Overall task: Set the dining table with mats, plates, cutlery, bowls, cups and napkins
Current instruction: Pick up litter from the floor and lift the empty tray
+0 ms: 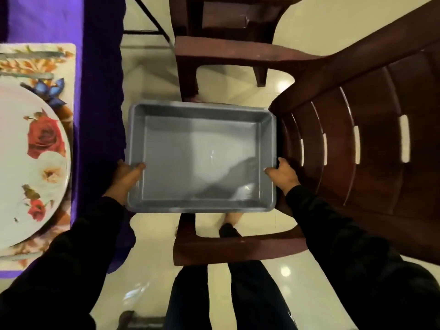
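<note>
Tray [202,110] grey, rectangular, shallow, empty; left hand [126,177] and right hand [283,173] grip opposite rims.

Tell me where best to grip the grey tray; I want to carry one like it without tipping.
Take the grey tray by its two short sides, one hand from each side, as the left hand and right hand do here. The raised rim lets thumbs hook over the edge with fingers beneath, probably keeping the wide, shallow tray level.

- A home dining room.
- A counter draped in a purple cloth [100,91] carries a floral mat [59,58] and plate [31,163].
- Brown plastic chairs [357,139] stand on a glossy tiled floor [152,270].
</note>
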